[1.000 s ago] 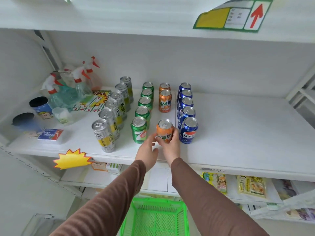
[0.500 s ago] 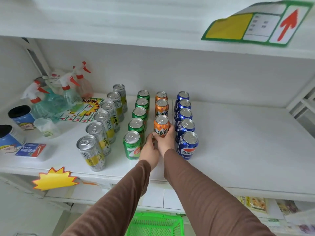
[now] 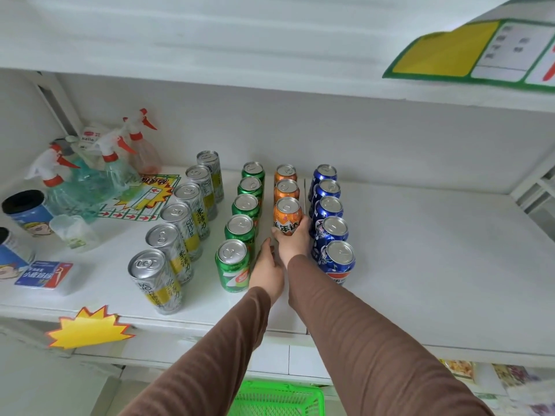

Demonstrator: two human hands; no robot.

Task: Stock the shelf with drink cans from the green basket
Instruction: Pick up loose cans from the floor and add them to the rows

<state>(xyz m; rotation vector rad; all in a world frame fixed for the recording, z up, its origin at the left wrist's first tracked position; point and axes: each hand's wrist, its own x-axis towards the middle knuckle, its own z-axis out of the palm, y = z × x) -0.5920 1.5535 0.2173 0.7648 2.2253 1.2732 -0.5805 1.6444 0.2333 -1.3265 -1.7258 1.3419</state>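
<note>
On the white shelf (image 3: 420, 265) stand four rows of cans: silver-yellow (image 3: 154, 280), green (image 3: 233, 264), orange and blue (image 3: 339, 261). My right hand (image 3: 295, 243) grips the front orange can (image 3: 287, 216), which stands close behind two other orange cans (image 3: 286, 190). My left hand (image 3: 267, 267) lies just left of it, between the green row and the orange can, fingers fairly straight and holding nothing. The green basket (image 3: 276, 399) shows at the bottom edge, below the shelf, between my sleeves.
Spray bottles (image 3: 90, 175), two dark-lidded tubs (image 3: 27, 211), a clear cup (image 3: 73, 232) and a small blue box (image 3: 45, 276) fill the shelf's left end. A yellow star tag (image 3: 87, 328) hangs on the front edge. An upper shelf (image 3: 270, 40) runs overhead.
Both hands have pushed the orange can from the shelf's front edge back into its row, up to the other two orange cans. My left hand has come off the can.
</note>
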